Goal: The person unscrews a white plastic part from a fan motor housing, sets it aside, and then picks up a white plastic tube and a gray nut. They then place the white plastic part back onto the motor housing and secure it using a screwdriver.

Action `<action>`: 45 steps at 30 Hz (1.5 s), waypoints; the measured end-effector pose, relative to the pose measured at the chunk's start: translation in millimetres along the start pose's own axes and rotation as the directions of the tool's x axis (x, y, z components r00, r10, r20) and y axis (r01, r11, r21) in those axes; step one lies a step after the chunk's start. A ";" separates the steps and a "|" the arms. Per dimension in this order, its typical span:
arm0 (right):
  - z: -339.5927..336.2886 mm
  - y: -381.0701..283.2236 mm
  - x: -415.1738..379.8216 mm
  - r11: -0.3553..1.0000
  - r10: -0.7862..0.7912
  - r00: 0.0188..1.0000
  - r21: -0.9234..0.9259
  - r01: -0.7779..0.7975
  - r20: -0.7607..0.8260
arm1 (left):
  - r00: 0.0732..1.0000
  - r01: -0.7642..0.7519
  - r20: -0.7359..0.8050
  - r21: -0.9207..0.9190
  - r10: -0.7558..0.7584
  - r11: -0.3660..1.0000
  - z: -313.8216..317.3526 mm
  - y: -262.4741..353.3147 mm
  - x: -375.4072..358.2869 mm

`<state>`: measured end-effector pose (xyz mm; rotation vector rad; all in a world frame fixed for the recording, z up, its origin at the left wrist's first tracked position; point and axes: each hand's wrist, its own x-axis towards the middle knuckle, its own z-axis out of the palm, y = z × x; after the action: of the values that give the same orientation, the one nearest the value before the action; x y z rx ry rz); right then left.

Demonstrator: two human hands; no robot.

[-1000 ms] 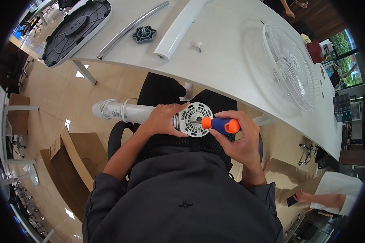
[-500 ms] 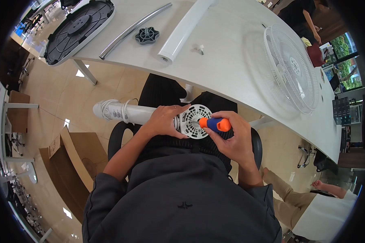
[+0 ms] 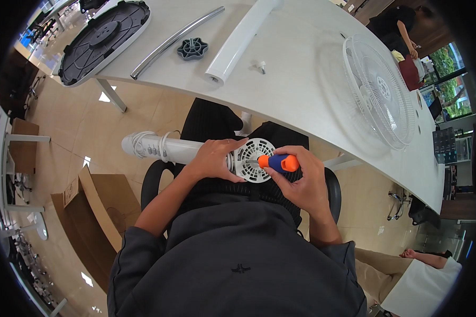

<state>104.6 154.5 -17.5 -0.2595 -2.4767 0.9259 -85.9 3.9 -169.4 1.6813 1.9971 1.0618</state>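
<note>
Across my lap lies a white fan body with a round slotted motor housing at its right end and a cord wound round its left end. My left hand is closed round the neck just beside the housing. In my right hand is a screwdriver with an orange and blue handle, held between thumb and fingers. Its shaft points left and its tip meets the middle of the housing; what it touches there is too small to make out.
On the white table lie a fan grille, a white tube, a curved metal pipe, a dark knob, a small white screw and a dark-bottomed base. An open cardboard box stands on the floor. Other people are nearby.
The screwdriver and my right hand have shifted very slightly left, still at the housing. My left hand keeps its hold. At the lower right, another person's arm and body have moved.
</note>
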 end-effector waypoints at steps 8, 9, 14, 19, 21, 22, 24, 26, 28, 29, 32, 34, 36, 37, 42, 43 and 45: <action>-1.0 -2.6 0.5 0.999 -0.033 0.999 -0.003 0.033 0.019 | 1.000 0.003 -0.002 -0.005 -0.003 1.000 0.2 -0.6 0.2; -1.3 -2.2 0.5 0.999 -0.046 0.999 -0.006 0.046 0.019 | 1.000 0.003 -0.002 -0.005 -0.003 1.000 0.4 -0.8 0.1; -1.7 -2.2 -1.6 0.999 -0.032 0.998 -0.018 0.033 0.049 | 1.000 -0.006 -0.018 -0.005 0.006 1.000 0.2 -0.5 0.2; 2.7 -3.7 0.3 0.996 -0.078 0.997 -0.047 0.079 0.027 | 0.999 -0.020 -0.032 -0.005 0.020 1.000 1.5 -1.9 -0.4; 4.9 -3.0 0.6 0.983 -0.063 0.998 -0.170 0.068 0.030 | 0.999 -0.019 -0.029 -0.004 0.019 1.000 1.0 -1.0 -0.4; 5.0 -3.2 1.5 0.983 -0.063 0.998 -0.171 0.067 0.027 | 1.000 -0.015 -0.025 -0.002 0.015 1.000 0.6 -0.8 -0.6; 5.0 -3.5 5.3 0.975 -0.067 0.998 -0.213 0.063 -0.009 | 1.000 -0.010 -0.024 0.001 0.010 1.000 -0.7 0.4 -0.5; 2.4 -2.7 14.8 0.975 -0.136 0.990 -0.181 0.130 -0.021 | 1.000 0.000 -0.023 -0.001 0.000 1.000 -1.7 2.7 -0.5; -1.6 -6.3 16.4 0.969 -0.204 0.978 -0.152 0.196 -0.036 | 1.000 0.002 -0.021 0.003 -0.002 1.000 -0.9 2.4 -0.7; -3.6 -10.0 13.5 0.977 -0.102 0.992 -0.178 0.115 0.078 | 1.000 0.007 -0.020 0.008 -0.007 1.000 -0.3 2.0 -0.6; -3.0 -6.3 10.7 0.962 -0.021 0.984 -0.265 0.069 0.180 | 0.999 -0.002 -0.038 0.003 0.002 1.000 1.0 1.9 -1.3; -2.1 -5.1 14.5 0.943 -0.047 0.984 -0.317 0.100 0.173 | 0.999 -0.012 -0.048 0.007 0.012 1.000 0.7 2.0 -0.7; -4.2 -10.7 23.3 0.933 -0.262 0.963 -0.240 0.269 0.062 | 0.998 -0.023 -0.055 0.007 0.023 1.000 1.5 1.1 -1.2; -6.5 -15.3 22.5 0.933 -0.261 0.963 -0.242 0.268 0.062 | 0.998 -0.030 -0.055 0.010 0.030 1.000 2.5 -1.0 -1.4; -5.6 -11.9 19.0 0.969 -0.015 0.984 -0.241 0.059 0.179 | 0.999 -0.012 -0.038 0.002 0.012 1.000 0.3 0.6 -0.4; -5.4 -11.3 21.8 0.969 -0.017 0.983 -0.240 0.061 0.181 | 0.999 -0.016 -0.040 0.011 0.016 1.000 -0.4 1.1 -0.3; -6.4 -10.4 24.9 0.979 -0.173 0.979 -0.090 0.183 0.106 | 0.999 -0.024 -0.037 0.016 0.024 1.000 0.9 1.0 -0.3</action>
<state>86.2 158.6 2.7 -0.0235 -2.5896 0.7583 -84.6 4.0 -169.4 1.7095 2.0185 1.0966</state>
